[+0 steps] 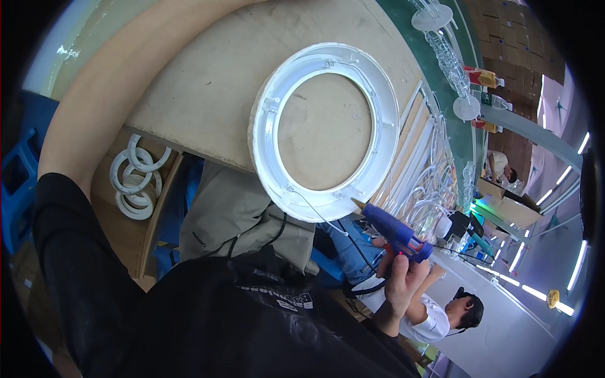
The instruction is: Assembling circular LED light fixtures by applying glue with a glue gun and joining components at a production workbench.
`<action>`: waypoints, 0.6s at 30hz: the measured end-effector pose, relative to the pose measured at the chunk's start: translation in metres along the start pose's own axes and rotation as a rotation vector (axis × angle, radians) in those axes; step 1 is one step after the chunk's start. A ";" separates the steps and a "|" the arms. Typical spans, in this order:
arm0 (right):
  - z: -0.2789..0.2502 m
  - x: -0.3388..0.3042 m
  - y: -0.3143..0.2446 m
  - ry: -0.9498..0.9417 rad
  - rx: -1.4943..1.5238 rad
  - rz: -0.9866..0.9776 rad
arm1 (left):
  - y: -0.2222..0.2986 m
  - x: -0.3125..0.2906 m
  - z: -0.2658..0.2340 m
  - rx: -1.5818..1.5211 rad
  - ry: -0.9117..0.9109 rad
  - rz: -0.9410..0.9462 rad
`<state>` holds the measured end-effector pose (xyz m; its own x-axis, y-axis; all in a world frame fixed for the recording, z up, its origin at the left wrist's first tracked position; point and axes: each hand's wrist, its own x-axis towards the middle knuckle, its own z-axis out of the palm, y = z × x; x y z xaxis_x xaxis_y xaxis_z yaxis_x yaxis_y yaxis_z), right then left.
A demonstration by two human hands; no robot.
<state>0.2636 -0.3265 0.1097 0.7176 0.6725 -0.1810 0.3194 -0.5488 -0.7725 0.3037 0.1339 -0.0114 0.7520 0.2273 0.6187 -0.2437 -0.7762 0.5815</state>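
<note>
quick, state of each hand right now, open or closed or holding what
Left hand: can't be told, out of view; the bare left forearm runs past the top edge.
Right hand: closed around a blue plastic glue gun.

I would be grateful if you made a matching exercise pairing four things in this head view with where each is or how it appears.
Things:
1. blue glue gun with a pointed tip
2. large white round ring
3. overlapping white ring-shaped pieces
4. blue plastic stool

Places or states:
A. inside the open brown box
B. at the far left of the view
C. held in the right hand
D. tan tabletop showing through its opening

Pairs: 1-C, 2-D, 3-A, 4-B
</note>
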 end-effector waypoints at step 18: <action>-0.007 0.065 0.023 0.137 -0.006 -0.034 | 0.007 -0.004 0.000 -0.015 -0.033 -0.105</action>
<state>0.3218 -0.2990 0.0841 0.7838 0.6172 -0.0696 0.3486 -0.5298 -0.7732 0.2984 0.1281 -0.0101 0.7938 0.2873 0.5361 -0.1715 -0.7400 0.6504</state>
